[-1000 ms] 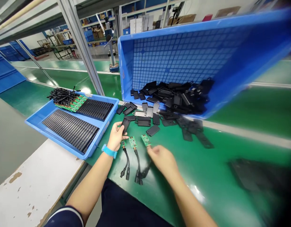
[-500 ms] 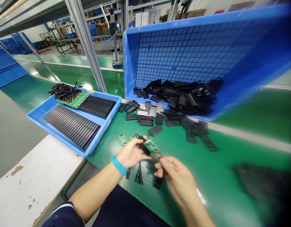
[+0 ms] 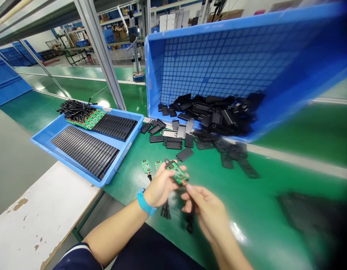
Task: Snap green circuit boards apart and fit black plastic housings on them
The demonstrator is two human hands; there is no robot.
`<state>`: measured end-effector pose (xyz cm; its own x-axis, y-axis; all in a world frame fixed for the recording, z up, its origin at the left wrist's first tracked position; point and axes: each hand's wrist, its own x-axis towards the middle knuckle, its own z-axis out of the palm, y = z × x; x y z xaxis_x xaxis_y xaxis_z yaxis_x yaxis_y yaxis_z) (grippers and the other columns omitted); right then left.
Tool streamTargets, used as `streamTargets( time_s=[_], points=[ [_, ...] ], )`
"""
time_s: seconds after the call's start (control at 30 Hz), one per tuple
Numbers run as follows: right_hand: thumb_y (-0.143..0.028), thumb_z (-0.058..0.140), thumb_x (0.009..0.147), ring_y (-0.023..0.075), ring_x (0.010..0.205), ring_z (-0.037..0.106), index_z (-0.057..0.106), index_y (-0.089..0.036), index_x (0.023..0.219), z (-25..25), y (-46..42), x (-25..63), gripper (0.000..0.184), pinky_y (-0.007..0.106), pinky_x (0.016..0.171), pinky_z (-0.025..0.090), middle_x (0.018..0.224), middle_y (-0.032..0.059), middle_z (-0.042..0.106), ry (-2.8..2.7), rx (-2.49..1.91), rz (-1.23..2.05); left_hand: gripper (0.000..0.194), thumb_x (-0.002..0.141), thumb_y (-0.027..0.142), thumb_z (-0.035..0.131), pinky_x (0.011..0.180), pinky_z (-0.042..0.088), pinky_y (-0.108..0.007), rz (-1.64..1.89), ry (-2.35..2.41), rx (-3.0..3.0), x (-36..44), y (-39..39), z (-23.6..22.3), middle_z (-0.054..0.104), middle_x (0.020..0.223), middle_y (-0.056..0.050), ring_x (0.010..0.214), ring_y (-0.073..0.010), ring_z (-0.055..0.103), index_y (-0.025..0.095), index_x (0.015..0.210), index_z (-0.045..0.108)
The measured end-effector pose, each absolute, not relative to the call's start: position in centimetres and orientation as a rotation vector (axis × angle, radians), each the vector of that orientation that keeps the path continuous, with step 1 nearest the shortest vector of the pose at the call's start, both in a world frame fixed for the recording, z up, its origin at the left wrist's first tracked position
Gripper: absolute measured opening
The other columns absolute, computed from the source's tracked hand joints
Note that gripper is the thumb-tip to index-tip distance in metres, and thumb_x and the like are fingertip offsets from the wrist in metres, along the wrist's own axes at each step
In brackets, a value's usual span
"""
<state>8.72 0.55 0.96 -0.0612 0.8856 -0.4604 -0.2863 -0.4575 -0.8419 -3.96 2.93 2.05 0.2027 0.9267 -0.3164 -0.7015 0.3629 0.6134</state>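
My left hand [image 3: 160, 184], with a blue wristband, is closed around a black plastic case [image 3: 167, 161] that has a loop at its end. A green circuit board [image 3: 177, 174] lies over the case, which it mostly covers; whether it is fully seated I cannot tell. My right hand [image 3: 203, 202] pinches the wire end of this board, and its black cable [image 3: 190, 221] hangs below the fingers. Left of the hands, two more circuit boards [image 3: 146, 167] lie on the green table, with black cable plugs [image 3: 166, 212] partly hidden behind my left wrist.
A tilted blue crate [image 3: 155, 75] spills black cases [image 3: 184, 154] onto the table. On the left, a blue tray [image 3: 122, 164] holds rows of black cases and boards with bundled cables. A metal post [image 3: 106, 60] rises behind it. A dark blurred object [image 3: 308, 213] is at right.
The circuit board has come from just beside the case to lie over it, its display now facing up. Both hands have drawn closer together.
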Motion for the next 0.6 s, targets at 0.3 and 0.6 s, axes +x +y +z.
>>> streamTargets(
  time_s=[0.3, 0.6],
  points=[
    [-0.040, 0.071, 0.063, 0.0085, 0.037, 0.049, 0.058, -0.014, 0.068, 1.2, 0.6, 8.5, 0.030, 0.021, 0.042, 0.040, 0.054, 0.0013, 0.062, -0.683, -1.328, 1.678, 0.034, 0.074, 0.014, 0.052, 0.080, 0.043, -0.038, 1.192, 0.728, 0.398, -3.6, 2.6, 1.8, 0.055, 0.112, -0.011, 0.095, -0.0211, 0.058, 0.019, 0.106, 0.040],
    [-0.039, 0.073, 0.060, 0.0070, 0.031, 0.042, 0.056, -0.014, 0.066, 0.7, 0.8, 8.2, 0.031, 0.021, 0.036, 0.038, 0.049, -0.0010, 0.059, -0.630, -1.333, 1.737, 0.032, 0.078, 0.030, 0.056, 0.082, 0.044, -0.041, 1.281, 0.845, 0.493, -2.8, 2.5, 1.3, 0.057, 0.108, -0.011, 0.094, -0.0225, 0.059, 0.018, 0.104, 0.041]
  ],
)
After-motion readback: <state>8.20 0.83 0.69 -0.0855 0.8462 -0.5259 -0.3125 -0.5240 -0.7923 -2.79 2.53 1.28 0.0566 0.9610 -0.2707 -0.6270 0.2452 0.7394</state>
